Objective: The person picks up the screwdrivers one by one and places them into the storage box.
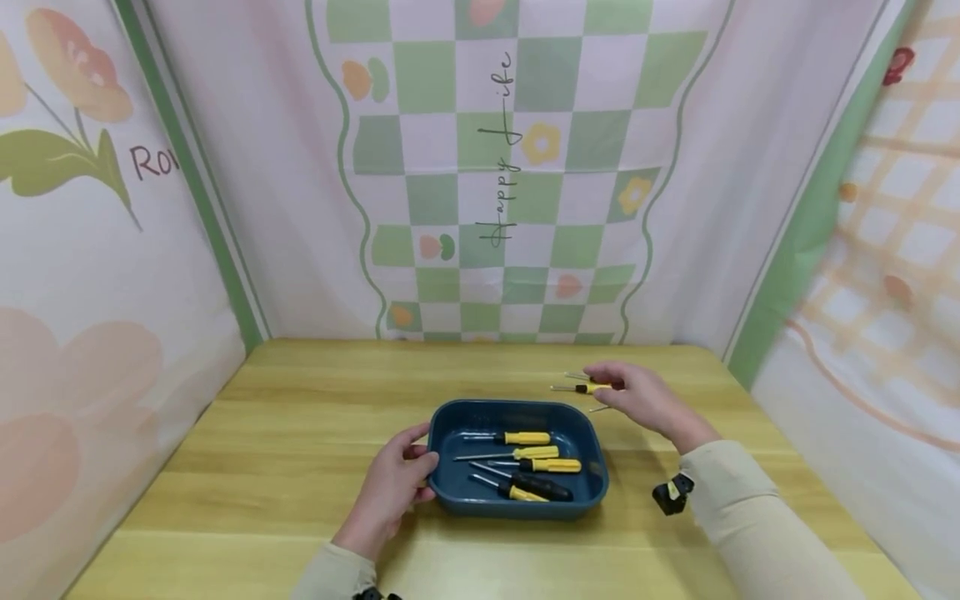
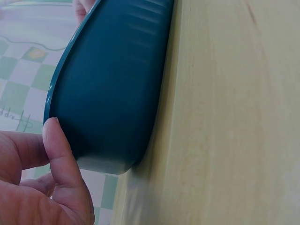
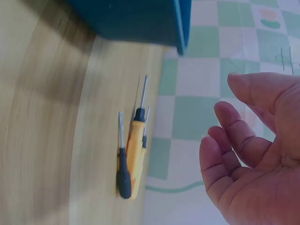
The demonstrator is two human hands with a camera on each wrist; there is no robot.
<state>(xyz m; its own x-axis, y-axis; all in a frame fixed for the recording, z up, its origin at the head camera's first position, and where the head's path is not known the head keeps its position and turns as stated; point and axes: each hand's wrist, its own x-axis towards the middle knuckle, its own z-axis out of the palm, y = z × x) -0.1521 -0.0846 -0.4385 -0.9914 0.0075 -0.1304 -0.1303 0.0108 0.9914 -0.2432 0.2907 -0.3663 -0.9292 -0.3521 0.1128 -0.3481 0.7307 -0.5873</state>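
Below the right fingers [image 3: 211, 152], apart, lie three screwdrivers [image 3: 135, 145].

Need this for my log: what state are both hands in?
Left hand: closed, holding the blue tray by its side.
Right hand: open, empty, near three screwdrivers.

A tray [image 1: 517, 510] sits on the table [image 1: 315, 467], with five screwdrivers [image 1: 536, 452] lying in it. Three more screwdrivers [image 3: 135, 143] lie close together on the table, behind the tray and to its right. The left hand [image 1: 392, 485] is at the tray's left end, the right hand [image 1: 647, 402] above the outside group. A cloth [image 1: 480, 192] hangs behind the table.
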